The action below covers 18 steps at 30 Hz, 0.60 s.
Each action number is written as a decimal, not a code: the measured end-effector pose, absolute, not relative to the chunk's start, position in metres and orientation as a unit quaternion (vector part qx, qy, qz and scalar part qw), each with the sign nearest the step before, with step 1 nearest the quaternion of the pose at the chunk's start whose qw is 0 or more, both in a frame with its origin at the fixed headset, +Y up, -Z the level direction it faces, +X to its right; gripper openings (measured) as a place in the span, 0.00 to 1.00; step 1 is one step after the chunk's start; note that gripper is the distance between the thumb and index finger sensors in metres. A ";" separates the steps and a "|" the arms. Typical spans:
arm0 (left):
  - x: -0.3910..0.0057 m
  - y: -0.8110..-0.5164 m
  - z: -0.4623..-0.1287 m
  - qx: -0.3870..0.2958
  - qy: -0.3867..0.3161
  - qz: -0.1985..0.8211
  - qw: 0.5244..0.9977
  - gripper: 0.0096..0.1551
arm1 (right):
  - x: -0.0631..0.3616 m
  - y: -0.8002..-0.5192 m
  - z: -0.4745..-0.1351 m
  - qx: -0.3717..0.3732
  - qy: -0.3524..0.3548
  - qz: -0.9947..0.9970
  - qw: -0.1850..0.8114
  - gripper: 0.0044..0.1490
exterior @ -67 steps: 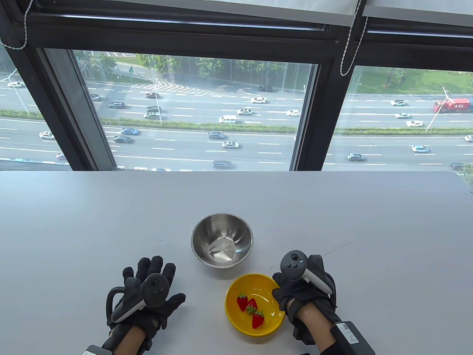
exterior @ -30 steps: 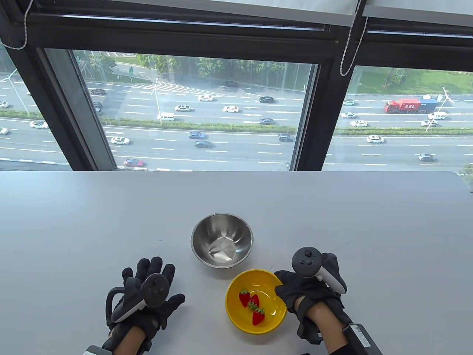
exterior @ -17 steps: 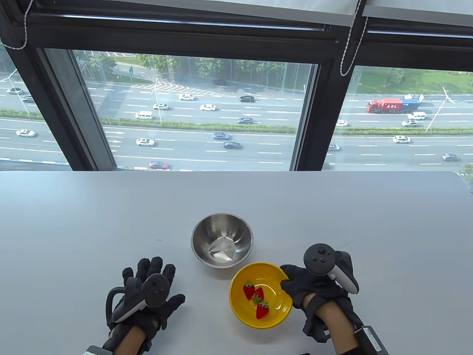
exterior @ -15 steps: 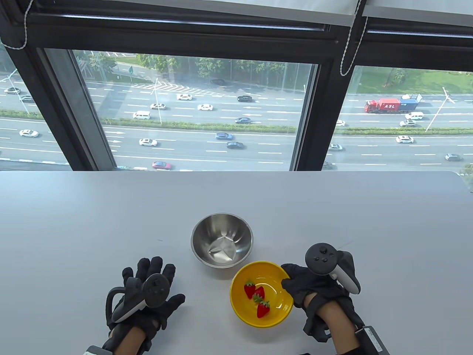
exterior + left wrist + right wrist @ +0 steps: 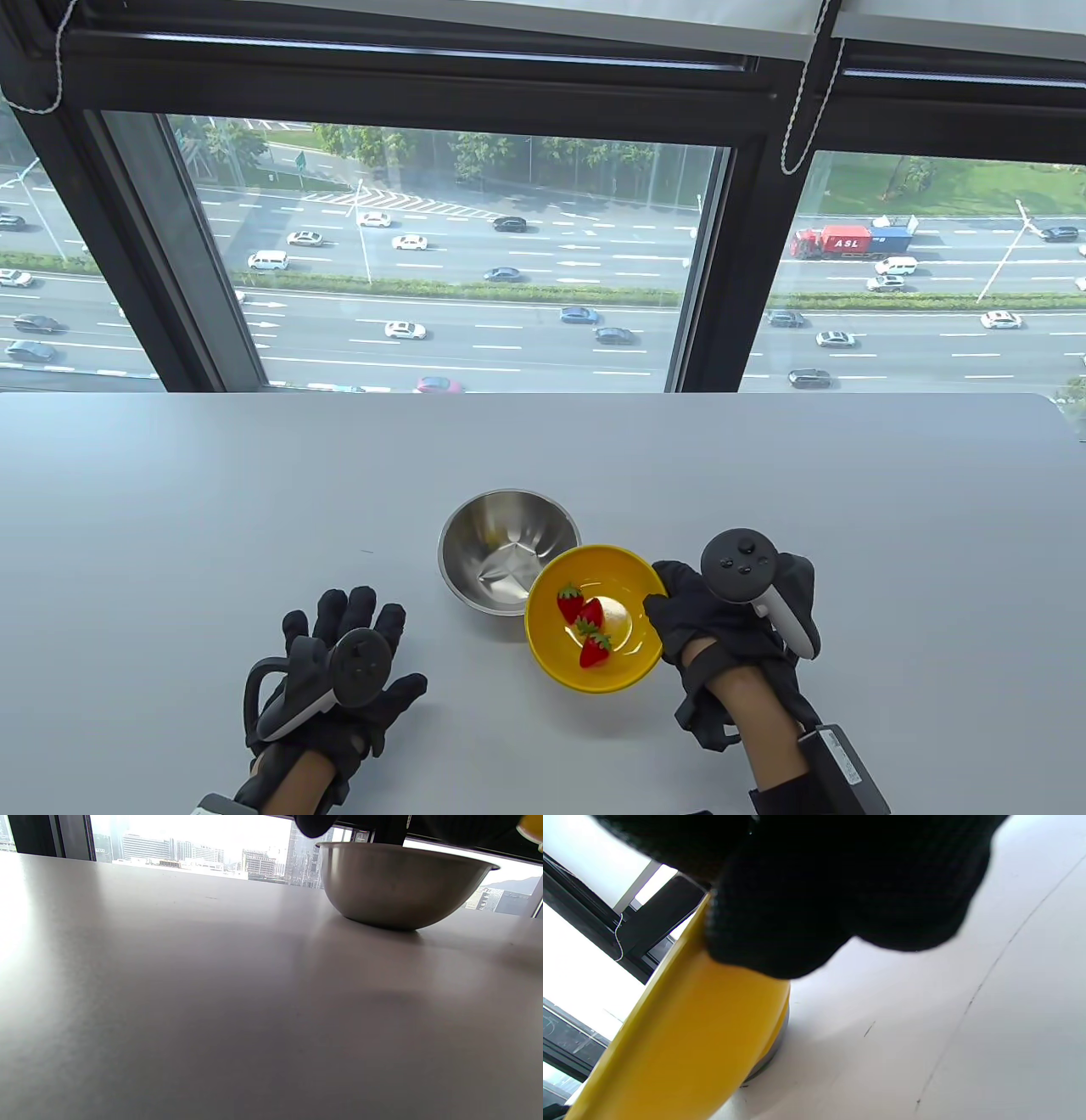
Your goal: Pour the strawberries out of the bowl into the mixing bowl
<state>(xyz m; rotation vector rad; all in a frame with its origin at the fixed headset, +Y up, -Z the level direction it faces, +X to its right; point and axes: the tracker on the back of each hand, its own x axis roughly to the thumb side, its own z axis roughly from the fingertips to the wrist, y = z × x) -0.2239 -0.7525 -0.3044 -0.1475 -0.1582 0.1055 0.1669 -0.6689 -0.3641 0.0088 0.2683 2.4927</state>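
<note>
A yellow bowl [image 5: 624,666] holds three red strawberries [image 5: 584,622]. My right hand [image 5: 679,607] grips its right rim and holds it off the table, its left edge overlapping the right rim of the steel mixing bowl [image 5: 492,543]. The mixing bowl stands empty on the table. In the right wrist view the yellow bowl's outer wall [image 5: 683,1052] fills the lower left under my gloved fingers [image 5: 797,891]. My left hand [image 5: 352,654] rests flat on the table, fingers spread, left of both bowls. The left wrist view shows the mixing bowl [image 5: 398,882] from the side.
The grey table [image 5: 254,492] runs back to a large window with dark frames [image 5: 721,280]. Blind cords [image 5: 806,93] hang by the window.
My right hand has lifted the yellow bowl with the strawberries off the table and carried it back and slightly left, up to the mixing bowl's rim. My left hand has stayed still.
</note>
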 end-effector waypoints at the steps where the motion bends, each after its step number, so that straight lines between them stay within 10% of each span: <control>1: -0.224 -0.752 -0.304 -0.074 -0.080 0.052 0.993 0.53 | 0.165 -0.667 -0.367 -0.004 0.098 0.942 0.322 0.36; 18: -0.224 -0.752 -0.305 -0.066 -0.084 0.058 0.993 0.54 | 0.139 -0.665 -0.398 -0.102 0.029 0.911 0.399 0.37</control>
